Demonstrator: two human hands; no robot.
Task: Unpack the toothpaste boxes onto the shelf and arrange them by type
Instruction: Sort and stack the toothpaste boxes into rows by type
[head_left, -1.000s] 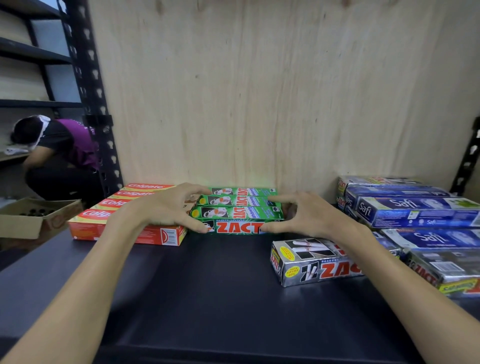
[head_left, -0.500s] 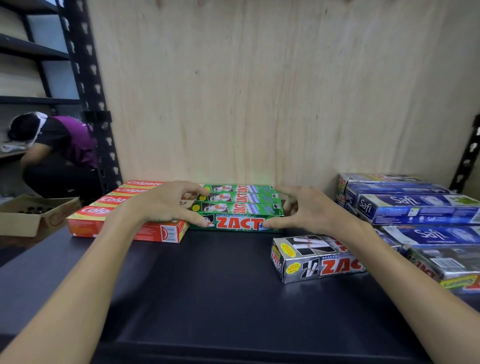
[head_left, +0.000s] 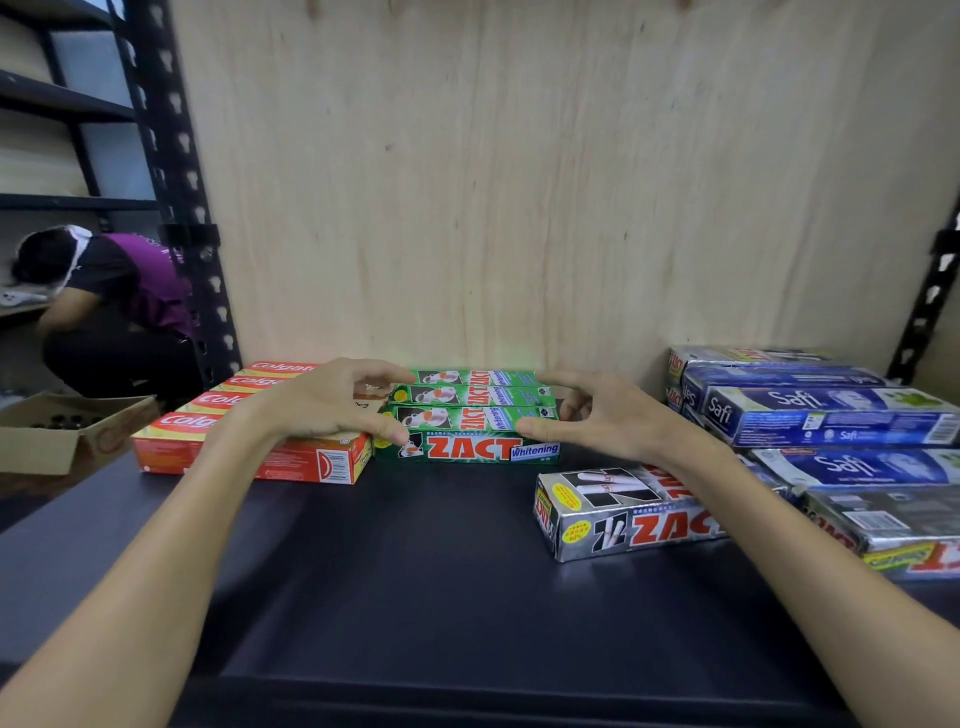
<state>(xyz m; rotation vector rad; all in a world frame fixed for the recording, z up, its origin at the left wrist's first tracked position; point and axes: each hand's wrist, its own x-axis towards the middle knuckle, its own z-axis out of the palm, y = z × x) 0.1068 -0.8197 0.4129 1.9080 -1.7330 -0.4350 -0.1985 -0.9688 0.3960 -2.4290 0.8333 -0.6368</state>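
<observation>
Three green ZACT Whitening boxes (head_left: 470, 415) lie side by side at the back of the dark shelf (head_left: 415, 571), next to a row of red Colgate boxes (head_left: 218, 400) on their left. My left hand (head_left: 327, 402) curves over the green row's left end and my right hand (head_left: 602, 415) over its right end. Both have their fingers spread, thumbs touching the front box, and neither lifts anything. A silver ZACT box (head_left: 623, 514) lies in front of my right wrist. Blue Safi boxes (head_left: 821, 410) are stacked at the right.
More silver ZACT boxes (head_left: 883, 525) lie at the far right edge. A plywood panel (head_left: 519, 182) backs the shelf, between black perforated uprights (head_left: 176, 208). Past the left upright a person (head_left: 114, 306) crouches by an open cardboard carton (head_left: 57, 431).
The green boxes slid a little back toward the plywood with both hands at their ends. My fingers now spread wider and sit looser on the row.
</observation>
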